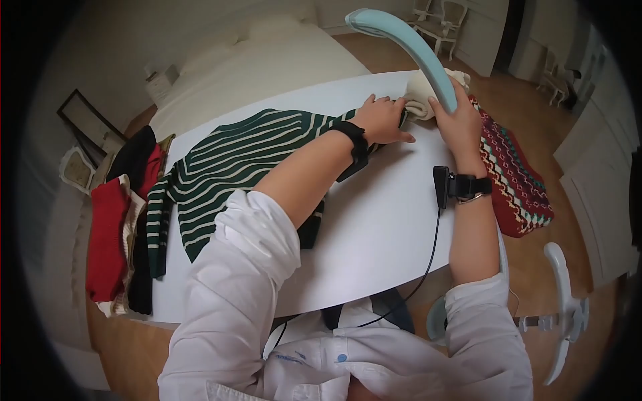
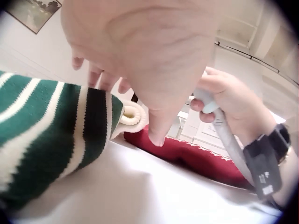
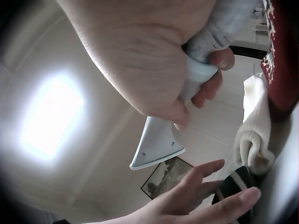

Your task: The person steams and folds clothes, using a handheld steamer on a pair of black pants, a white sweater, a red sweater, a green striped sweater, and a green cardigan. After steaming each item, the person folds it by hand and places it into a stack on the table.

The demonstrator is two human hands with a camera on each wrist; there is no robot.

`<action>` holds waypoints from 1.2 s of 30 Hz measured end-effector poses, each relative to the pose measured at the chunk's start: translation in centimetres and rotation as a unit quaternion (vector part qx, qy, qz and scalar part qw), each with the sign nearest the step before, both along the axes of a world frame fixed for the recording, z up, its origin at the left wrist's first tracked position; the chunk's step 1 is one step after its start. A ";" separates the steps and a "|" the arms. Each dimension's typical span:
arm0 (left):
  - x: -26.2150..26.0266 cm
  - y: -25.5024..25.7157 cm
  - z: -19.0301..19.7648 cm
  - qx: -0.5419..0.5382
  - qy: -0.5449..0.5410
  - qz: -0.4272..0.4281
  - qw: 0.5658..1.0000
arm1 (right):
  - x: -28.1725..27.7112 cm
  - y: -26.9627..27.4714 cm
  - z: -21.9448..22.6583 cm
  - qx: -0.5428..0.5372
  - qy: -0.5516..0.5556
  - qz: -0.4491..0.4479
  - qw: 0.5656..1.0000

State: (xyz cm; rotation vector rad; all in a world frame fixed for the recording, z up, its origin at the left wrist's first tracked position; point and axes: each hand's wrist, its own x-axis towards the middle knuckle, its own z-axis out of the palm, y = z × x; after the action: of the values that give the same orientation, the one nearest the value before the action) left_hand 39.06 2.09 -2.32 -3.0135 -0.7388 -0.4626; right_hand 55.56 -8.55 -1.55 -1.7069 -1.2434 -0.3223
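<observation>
My right hand [image 1: 461, 127] grips the handle of a light blue garment steamer [image 1: 408, 43], fingers wrapped round it and the long head raised over the far side of the table. A grey ribbed hose [image 2: 226, 140] runs down from the handle past the wrist. My left hand [image 1: 382, 120], fingers spread, lies at the sleeve end of a green and white striped sweater [image 1: 251, 147]. That sleeve [image 2: 86, 126] stands raised at the cuff in the left wrist view. Just beyond the left fingertips is a rolled cream knit [image 1: 421, 93].
A red patterned knit [image 1: 511, 170] hangs over the table's right edge. Red, cream and black garments [image 1: 110, 240] drape over the left edge. A white stand with a hanger [image 1: 565, 314] is at lower right. Beyond the white table [image 1: 381, 220] is a bed [image 1: 267, 60].
</observation>
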 end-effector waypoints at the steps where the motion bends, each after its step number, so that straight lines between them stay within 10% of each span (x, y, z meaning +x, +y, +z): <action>1: 0.9 0.4 -0.2 -0.016 0.043 0.073 0.996 | -0.1 -0.2 0.3 0.011 0.005 -0.001 1.000; 7: 0.4 3.7 1.5 -0.196 -0.035 0.036 0.979 | -0.4 -0.9 1.3 0.060 0.013 0.013 0.998; 9: -1.2 5.9 2.5 -0.429 -0.134 -0.101 0.888 | -0.6 -1.2 1.8 0.047 0.041 0.021 0.998; 18: -11.4 8.4 2.1 -0.124 0.048 0.090 0.987 | -0.5 -1.2 1.6 0.042 -0.001 0.011 0.999; 23: -21.3 7.9 1.5 -0.128 0.249 0.363 0.889 | -1.2 -1.4 1.4 0.023 -0.045 0.053 0.997; 36: -31.8 6.3 -1.9 -0.207 0.204 0.356 0.888 | -8.6 -2.9 0.6 -0.152 -0.253 0.175 0.939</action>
State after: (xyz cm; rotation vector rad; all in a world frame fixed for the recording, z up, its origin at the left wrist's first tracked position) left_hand 7.23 8.42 -4.22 -2.6801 -1.9457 0.3818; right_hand 47.00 -11.42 -0.94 -1.6644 -2.0342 -0.3811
